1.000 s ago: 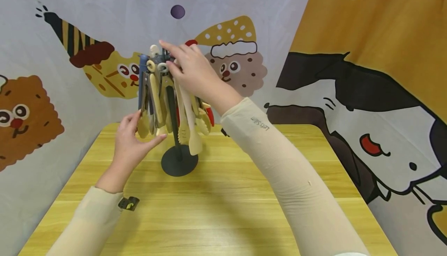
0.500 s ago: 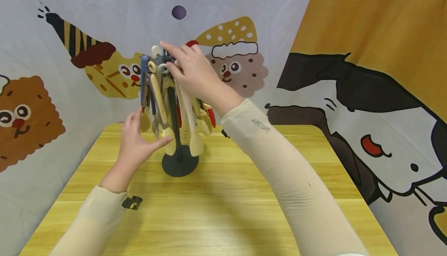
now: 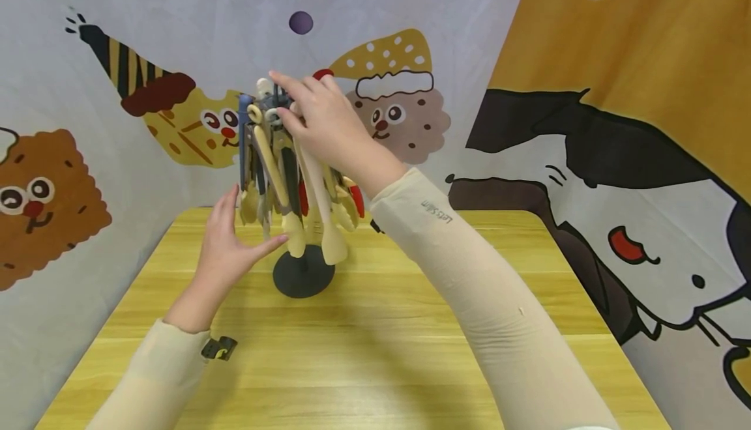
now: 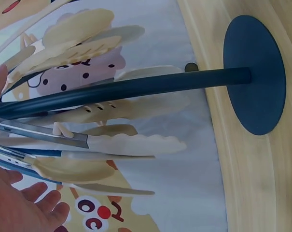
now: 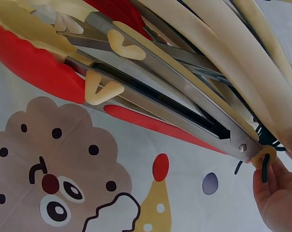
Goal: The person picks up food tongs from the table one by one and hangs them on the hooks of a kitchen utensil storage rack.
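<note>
A dark utensil stand (image 3: 304,275) with a round base is hung all round with kitchen utensils. My right hand (image 3: 328,114) grips its top among the hooks, thumb in front and fingers behind. In the right wrist view, fingers (image 5: 271,195) lie by the hanging loop of metal tongs; red-tipped tongs (image 5: 39,67) hang close by. My left hand (image 3: 223,247) is spread beside the lower ends of the utensils, holding nothing. Its thumb reaches toward cream-tipped tongs (image 3: 294,238), also seen in the left wrist view. A pale spatula (image 3: 334,245) hangs to their right.
The stand is on a wooden table (image 3: 375,352), toward its back edge. Behind it hangs a cloth backdrop (image 3: 193,19) with cartoon figures. A small black object (image 3: 377,226) lies at the back edge. A blue-handled utensil (image 3: 243,137) hangs on the stand's left.
The cream-tipped tongs and the pale spatula have swung right at their lower ends. My left hand has shifted slightly right. The right hand has barely moved on top of the stand.
</note>
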`<state>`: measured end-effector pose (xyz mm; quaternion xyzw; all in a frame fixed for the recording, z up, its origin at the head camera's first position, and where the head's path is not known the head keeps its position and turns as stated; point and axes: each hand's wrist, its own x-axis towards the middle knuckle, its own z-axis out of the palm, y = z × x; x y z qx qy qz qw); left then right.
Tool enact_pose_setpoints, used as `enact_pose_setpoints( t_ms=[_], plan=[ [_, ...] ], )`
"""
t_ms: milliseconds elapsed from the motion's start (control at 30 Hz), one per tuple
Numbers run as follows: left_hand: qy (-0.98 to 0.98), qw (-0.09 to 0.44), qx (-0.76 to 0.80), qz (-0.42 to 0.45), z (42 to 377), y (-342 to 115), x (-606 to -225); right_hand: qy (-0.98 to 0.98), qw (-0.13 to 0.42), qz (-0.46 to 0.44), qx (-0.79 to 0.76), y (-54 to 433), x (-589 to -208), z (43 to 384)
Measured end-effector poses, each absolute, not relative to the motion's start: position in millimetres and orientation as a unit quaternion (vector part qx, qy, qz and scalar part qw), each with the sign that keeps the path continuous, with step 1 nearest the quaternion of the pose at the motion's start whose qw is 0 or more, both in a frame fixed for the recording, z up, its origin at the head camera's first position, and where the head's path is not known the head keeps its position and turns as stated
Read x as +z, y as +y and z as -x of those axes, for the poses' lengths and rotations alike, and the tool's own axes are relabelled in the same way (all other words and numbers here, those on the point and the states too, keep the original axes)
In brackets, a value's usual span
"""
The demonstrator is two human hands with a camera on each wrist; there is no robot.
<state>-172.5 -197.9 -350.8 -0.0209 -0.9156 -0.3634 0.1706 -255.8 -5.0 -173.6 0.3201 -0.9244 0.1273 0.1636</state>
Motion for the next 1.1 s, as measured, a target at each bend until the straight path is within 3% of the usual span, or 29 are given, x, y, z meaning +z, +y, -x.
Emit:
enact_pose_setpoints(
  t_ms=[767, 1100],
  plan=[
    [-0.913, 0.195, -0.356, 0.044, 169.2, -206.5, -360.6, -0.929, 0.191, -0.295, 0.115, -12.2, -179.9, 254.0],
    [-0.908, 0.213, -0.355, 0.061, 169.1, -208.0, -360.5, -0.931, 0.168, -0.300, 0.126, -10.7, -178.3, 253.9]
  ],
)
